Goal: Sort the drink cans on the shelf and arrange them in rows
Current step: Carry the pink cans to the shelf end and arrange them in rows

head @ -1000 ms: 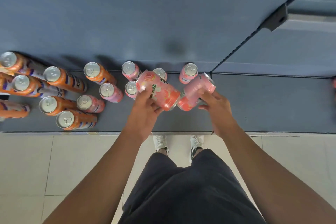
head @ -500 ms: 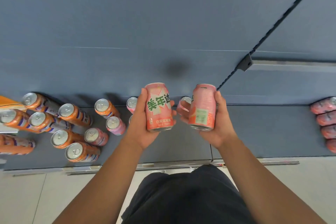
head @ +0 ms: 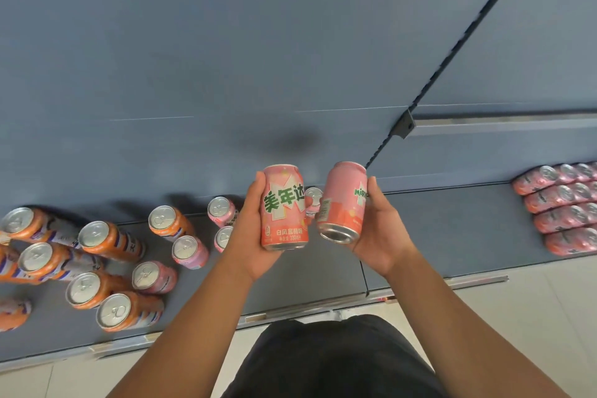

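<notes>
Two pink cans are held above the middle of the shelf (head: 452, 236), one in each hand. The left hand (head: 250, 236) is wrapped round the lettered can (head: 284, 207), with the thumb along the can's left side and the fingers hidden behind it. Its green characters face the camera and its top end points toward the back panel (head: 226, 42). The right hand (head: 379, 229) clasps the tilted can (head: 342, 203) from the right. That can leans with its top toward the lettered can and turns its hollow silver base to the camera. The two cans sit just beside each other with a narrow gap between them. Through the gap shows part of another pink can (head: 312, 203), standing near the shelf's back edge.

Toward the shelf's left end, several orange cans (head: 106, 241) stand in a loose cluster that reaches from the back edge to the front edge. Four loose pink cans (head: 189, 250) stand on the cluster's right side, some of them close to the left wrist. At the shelf's right end, a block of pink cans (head: 555, 207) stands in four straight rows, can touching can, and runs out of view.

Every can top in view is closed with its ring-pull flat, so the contents cannot be seen. Pale floor tiles (head: 533, 317) lie below the shelf's front edge, and a dark garment (head: 332, 362) fills the space between the forearms.
</notes>
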`<state>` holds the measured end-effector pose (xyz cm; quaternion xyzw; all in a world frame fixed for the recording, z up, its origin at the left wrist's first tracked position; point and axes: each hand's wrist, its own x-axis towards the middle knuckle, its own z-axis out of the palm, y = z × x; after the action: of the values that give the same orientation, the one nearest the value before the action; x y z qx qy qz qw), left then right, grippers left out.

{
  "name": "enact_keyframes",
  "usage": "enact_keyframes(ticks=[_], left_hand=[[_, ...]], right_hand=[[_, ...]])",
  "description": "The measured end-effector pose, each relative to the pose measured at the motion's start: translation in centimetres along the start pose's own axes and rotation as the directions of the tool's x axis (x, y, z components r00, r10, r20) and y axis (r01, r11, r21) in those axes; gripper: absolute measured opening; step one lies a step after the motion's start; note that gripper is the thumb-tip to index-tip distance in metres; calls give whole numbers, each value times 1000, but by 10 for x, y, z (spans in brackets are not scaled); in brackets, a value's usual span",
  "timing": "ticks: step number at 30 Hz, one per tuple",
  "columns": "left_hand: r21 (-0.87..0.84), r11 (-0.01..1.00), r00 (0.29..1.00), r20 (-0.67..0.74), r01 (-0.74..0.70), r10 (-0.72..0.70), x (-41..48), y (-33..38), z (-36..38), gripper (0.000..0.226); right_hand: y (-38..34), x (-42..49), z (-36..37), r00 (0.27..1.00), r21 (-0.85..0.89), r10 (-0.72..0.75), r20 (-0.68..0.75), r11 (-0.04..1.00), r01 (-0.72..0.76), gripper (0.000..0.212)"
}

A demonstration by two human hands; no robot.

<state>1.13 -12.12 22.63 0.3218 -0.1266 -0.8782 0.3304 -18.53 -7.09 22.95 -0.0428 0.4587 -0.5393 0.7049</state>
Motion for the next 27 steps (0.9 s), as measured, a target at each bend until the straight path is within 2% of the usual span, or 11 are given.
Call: enact_keyframes(ticks=[5,9,15,20,23,27], left_hand=[[74,997,999,32,40,-42,13,-11,11,62],[85,993,991,98,81,-89,21,-23,26,64],[163,981,989,85,107,-122,30,-47,62,59],[255,959,988,56,123,-142,37,-83,103,58],[291,947,987,43,137,-156,40,-117,131,60],[340,928,986,17,150,-166,47,-176,169,62]], right_hand=[[-1,-16,-8,996,119,86,24,989,-88,69],[-5,-22,-24,996,190,83,36,978,-89,74],[-18,-39,-57,1000,285,14,-28,959,-5,61],[-37,-68,-102,991,326,-66,-112,940,99,76],[-54,-92,-139,988,357,-71,-140,927,117,76],[-81,-130,-195,992,357,-69,-105,928,102,73]])
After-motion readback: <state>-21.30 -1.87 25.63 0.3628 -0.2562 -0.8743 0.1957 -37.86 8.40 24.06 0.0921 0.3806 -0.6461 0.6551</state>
